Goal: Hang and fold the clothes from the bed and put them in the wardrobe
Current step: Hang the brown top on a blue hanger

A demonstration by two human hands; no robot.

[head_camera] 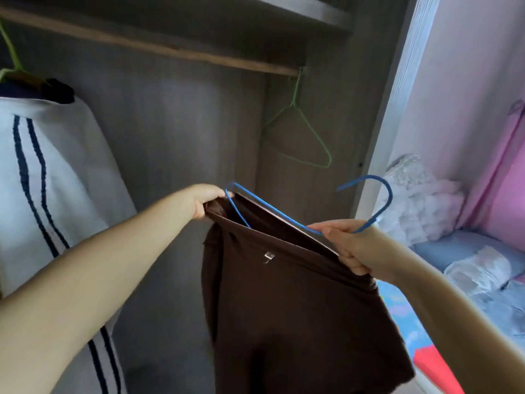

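Note:
A dark brown garment point(295, 308) hangs in front of the open wardrobe, held up between both hands. A blue wire hanger point(284, 216) lies tilted across its top opening, one end inside the cloth, its hook curving up to the right. My left hand point(207, 201) grips the left edge of the garment's opening at the hanger's end. My right hand point(350, 245) grips the right edge of the cloth and the hanger near its neck. The wooden wardrobe rail point(176, 51) runs across above.
An empty green hanger point(298, 132) hangs at the rail's right end. A white garment with navy stripes point(56, 194) hangs at the left on another green hanger. At the right, past the wardrobe's side panel point(380, 137), shelves hold plastic-wrapped items point(477, 271).

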